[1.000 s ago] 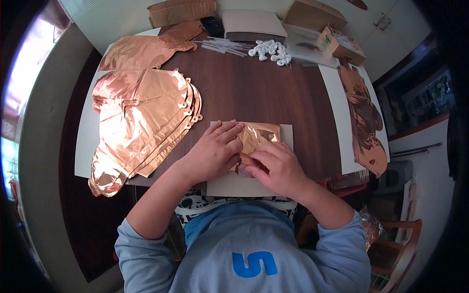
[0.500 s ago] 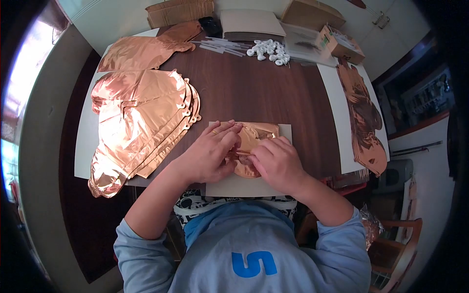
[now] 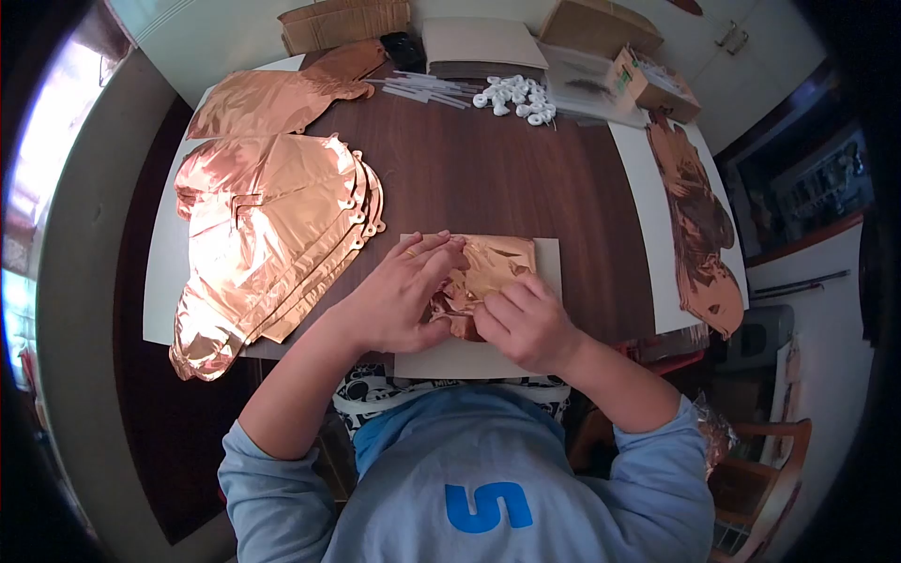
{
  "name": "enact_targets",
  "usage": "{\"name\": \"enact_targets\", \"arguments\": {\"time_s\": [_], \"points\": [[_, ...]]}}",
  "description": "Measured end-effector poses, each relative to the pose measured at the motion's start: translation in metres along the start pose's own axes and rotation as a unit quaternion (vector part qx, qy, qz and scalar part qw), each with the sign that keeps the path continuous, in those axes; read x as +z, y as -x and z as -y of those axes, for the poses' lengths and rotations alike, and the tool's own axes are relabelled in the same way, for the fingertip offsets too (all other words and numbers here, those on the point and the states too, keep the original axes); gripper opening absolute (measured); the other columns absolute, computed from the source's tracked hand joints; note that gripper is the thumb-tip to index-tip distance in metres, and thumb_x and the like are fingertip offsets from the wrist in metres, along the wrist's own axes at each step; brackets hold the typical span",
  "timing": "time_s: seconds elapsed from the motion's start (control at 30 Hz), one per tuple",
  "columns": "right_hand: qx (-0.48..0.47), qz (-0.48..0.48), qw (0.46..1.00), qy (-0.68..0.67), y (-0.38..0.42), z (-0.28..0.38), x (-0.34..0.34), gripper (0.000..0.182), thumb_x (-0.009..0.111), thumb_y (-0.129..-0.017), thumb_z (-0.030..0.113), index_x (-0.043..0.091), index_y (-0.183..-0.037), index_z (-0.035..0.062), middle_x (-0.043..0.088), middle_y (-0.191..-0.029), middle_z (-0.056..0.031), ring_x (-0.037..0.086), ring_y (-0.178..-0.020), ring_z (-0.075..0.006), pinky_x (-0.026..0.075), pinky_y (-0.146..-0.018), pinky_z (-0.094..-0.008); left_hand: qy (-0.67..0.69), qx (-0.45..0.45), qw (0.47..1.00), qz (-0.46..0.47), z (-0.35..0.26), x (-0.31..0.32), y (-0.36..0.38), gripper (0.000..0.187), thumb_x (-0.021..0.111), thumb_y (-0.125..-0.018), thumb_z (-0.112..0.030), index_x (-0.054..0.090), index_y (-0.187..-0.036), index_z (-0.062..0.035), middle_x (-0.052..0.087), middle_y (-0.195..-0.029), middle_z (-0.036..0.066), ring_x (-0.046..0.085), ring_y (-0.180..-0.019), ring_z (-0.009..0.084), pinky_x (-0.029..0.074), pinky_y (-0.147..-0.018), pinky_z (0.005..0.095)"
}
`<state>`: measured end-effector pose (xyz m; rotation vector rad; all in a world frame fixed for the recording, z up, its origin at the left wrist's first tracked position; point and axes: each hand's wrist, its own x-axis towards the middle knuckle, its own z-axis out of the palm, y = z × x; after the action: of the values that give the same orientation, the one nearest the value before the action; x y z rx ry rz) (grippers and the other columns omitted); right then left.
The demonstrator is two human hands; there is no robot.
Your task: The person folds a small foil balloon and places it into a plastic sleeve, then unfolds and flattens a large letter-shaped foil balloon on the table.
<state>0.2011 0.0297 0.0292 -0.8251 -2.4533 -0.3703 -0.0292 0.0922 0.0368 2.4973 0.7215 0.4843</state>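
Note:
A shiny rose-gold foil balloon (image 3: 493,261), folded down to a small packet, lies on a pale card (image 3: 441,364) at the table's near edge. My left hand (image 3: 404,293) rests across its left side, fingers stretched out and thumb apart near the lower edge. My right hand (image 3: 527,324) is closed, its fingertips pinching the foil at the lower right of the packet. Parts of the foil are hidden beneath both hands.
A stack of flat foil balloons (image 3: 282,220) covers the table's left side. More foil (image 3: 699,230) lies at the right edge. At the back are clear straws (image 3: 427,89), white ring-like pieces (image 3: 516,98), a stack of cards (image 3: 483,47) and a small open box (image 3: 657,84).
My right hand has shifted slightly down and turned. More of the crinkled foil now shows between my hands. My left hand has stayed nearly in place.

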Motion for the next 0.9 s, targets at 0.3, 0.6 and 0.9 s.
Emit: {"name": "enact_targets", "arguments": {"time_s": [0.3, 0.6, 0.9], "points": [[0.027, 0.125, 0.988, -0.082, 0.011, 0.005, -0.015, 0.029, 0.061, -0.078, 0.018, 0.068, -0.098, -0.0008, 0.063, -0.102, -0.0135, 0.059, -0.099, -0.0274, 0.047, -0.092, -0.0398, 0.001, -0.081, 0.996, -0.049, -0.022, 0.007, -0.017, 0.056, 0.053, -0.096, -0.035, 0.046, -0.14, 0.0, 0.052, -0.136, 0.024, 0.048, -0.129, 0.0408, 0.034, -0.108, 0.0526], [0.116, 0.122, 0.967, -0.192, 0.015, 0.012, -0.029, 0.03, 0.071, -0.08, 0.019, 0.068, -0.101, -0.0017, 0.065, -0.109, -0.0161, 0.061, -0.105, -0.0319, 0.048, -0.095, -0.0402, -0.215, -0.116, 0.962, -0.121, -0.036, 0.057, -0.031, 0.06, 0.057, -0.092, -0.035, 0.049, -0.138, 0.0024, 0.05, -0.14, 0.022, 0.05, -0.124, 0.0399, 0.033, -0.108, 0.0555], [0.393, 0.108, 0.89, -0.204, 0.027, -0.021, -0.075, 0.01, 0.07, -0.085, 0.012, 0.066, -0.084, 0.0025, 0.063, -0.077, -0.013, 0.064, -0.07, -0.0311, 0.052, -0.065, -0.041, -0.202, -0.112, 0.969, -0.083, -0.034, 0.063, -0.015, 0.071, 0.049, -0.096, -0.047, 0.039, -0.148, 0.0003, 0.04, -0.15, 0.025, 0.039, -0.135, 0.0434, 0.022, -0.115, 0.0574]]}}
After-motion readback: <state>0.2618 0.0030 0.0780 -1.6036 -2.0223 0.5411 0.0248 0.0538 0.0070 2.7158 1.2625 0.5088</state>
